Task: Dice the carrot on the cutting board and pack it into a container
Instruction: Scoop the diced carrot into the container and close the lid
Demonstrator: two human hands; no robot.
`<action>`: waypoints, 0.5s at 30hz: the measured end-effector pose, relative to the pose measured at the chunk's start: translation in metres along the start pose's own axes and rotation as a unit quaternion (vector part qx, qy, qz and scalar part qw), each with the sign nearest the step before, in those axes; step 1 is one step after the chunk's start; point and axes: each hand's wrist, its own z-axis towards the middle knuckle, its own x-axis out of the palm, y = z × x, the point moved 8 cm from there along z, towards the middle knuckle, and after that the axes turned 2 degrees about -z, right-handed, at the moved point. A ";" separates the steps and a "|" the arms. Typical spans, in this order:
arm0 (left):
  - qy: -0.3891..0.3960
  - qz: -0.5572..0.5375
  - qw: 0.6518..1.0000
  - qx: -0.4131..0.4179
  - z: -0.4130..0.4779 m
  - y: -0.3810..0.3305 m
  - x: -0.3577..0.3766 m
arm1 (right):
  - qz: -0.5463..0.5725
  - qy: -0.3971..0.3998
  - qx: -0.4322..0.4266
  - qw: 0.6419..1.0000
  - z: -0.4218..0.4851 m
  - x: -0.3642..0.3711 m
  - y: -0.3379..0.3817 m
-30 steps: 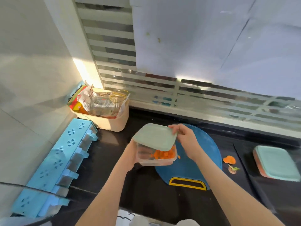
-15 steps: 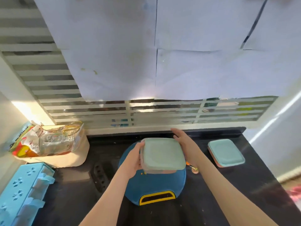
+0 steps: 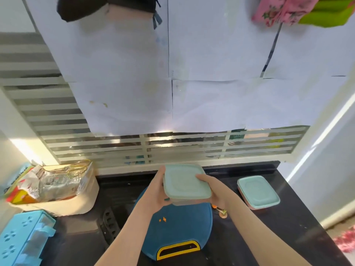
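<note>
- Centre of the frame: a square container [image 3: 185,202] with rounded corners is held above the far end of the cutting board [image 3: 178,231]. Its pale mint lid [image 3: 184,182] is smooth, matte plastic with a raised inner panel.
- Only a thin strip of the clear wall shows under the lid, so the contents are hard to make out.
- The left hand [image 3: 156,195] grips the container's left side, fingers curled beneath.
- The right hand [image 3: 216,192] clasps the right side, thumb lying flat on the lid.
- The board is dark blue and rounded, with a yellow-edged handle slot at its near end. Two small orange carrot bits [image 3: 162,219] lie on it.
- Right of centre: a second container [image 3: 258,193] with the same mint lid sits closed on the glossy black counter [image 3: 269,242]. A carrot end [image 3: 222,213] lies between it and the board.
- Left: a cream oval basket [image 3: 76,208] holds crinkled foil packets.
- Lower left corner: a light blue plastic rack [image 3: 21,242].
</note>
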 end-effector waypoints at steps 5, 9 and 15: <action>-0.014 -0.017 1.000 0.012 0.009 0.007 -0.008 | -0.021 -0.016 -0.011 1.000 0.002 0.001 0.002; -0.050 0.012 0.999 -0.002 0.014 0.012 -0.009 | -0.115 -0.068 -0.025 0.991 0.007 -0.007 0.003; -0.104 0.020 0.994 -0.015 0.016 0.019 -0.022 | -0.170 -0.090 -0.041 0.980 0.015 -0.016 0.012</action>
